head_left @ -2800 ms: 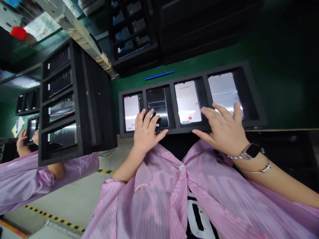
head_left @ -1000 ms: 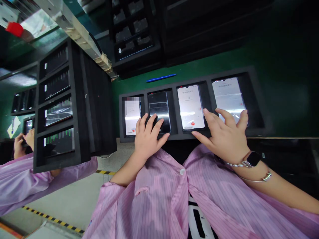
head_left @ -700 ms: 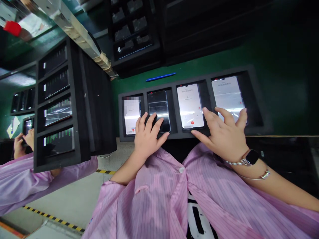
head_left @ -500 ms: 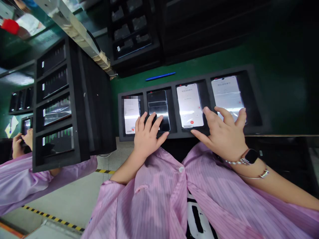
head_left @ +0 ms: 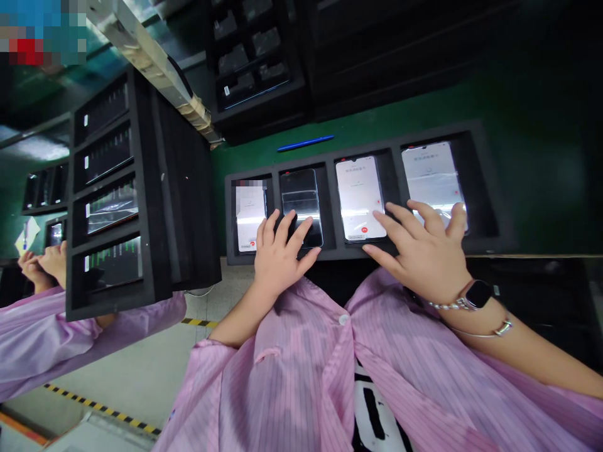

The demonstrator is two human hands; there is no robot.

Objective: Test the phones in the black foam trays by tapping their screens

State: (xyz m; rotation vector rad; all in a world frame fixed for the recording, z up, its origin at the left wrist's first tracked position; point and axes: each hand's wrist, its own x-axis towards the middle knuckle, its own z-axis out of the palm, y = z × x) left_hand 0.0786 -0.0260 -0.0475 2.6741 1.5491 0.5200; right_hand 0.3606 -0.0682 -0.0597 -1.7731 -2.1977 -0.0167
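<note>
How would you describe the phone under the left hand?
On the green mat sits a black foam tray of four phones. The phone is second from the view's left, under the left hand, the only dark screen.

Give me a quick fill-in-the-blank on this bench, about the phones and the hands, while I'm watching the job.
The person's left hand lies over a smartphone whose screen is ____.
The rectangular black foam tray holds ____ smartphones in a row.
The metal-banded smartwatch is on the person's ____ wrist.
A slim blue pen lies on the ____ bench mat.

Missing words: dark; four; right; green.
</note>
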